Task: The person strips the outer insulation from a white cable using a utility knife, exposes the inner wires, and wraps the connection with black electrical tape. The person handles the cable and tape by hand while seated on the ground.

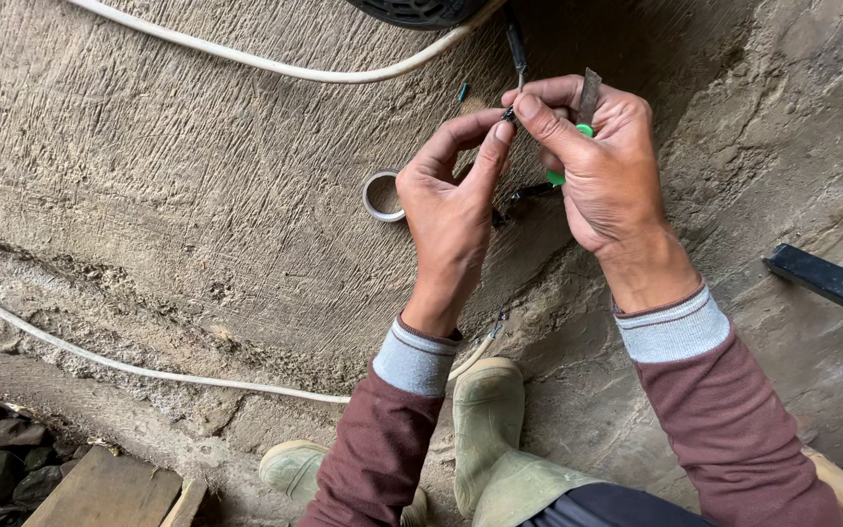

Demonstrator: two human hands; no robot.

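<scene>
- Rough concrete floor (197, 195); tape roll (382, 195) untouched at centre.
- My left hand (451, 210) pinches the dark wire (517, 54) end.
- My right hand (602, 161) grips a green-handled blade (587, 102); I judge splice unfinished, taping left.

Soft even daylight, faint shadows, no glare, sharp focus throughout, slight wide-angle bending at edges

Over the rough concrete floor (197, 195) my left hand (451, 220) and right hand (602, 166) pinch the bare end of a thin dark wire (516, 49), my right also gripping a green-handled knife (585, 102), with a tape roll (382, 195) lying just left of my left hand.
</scene>
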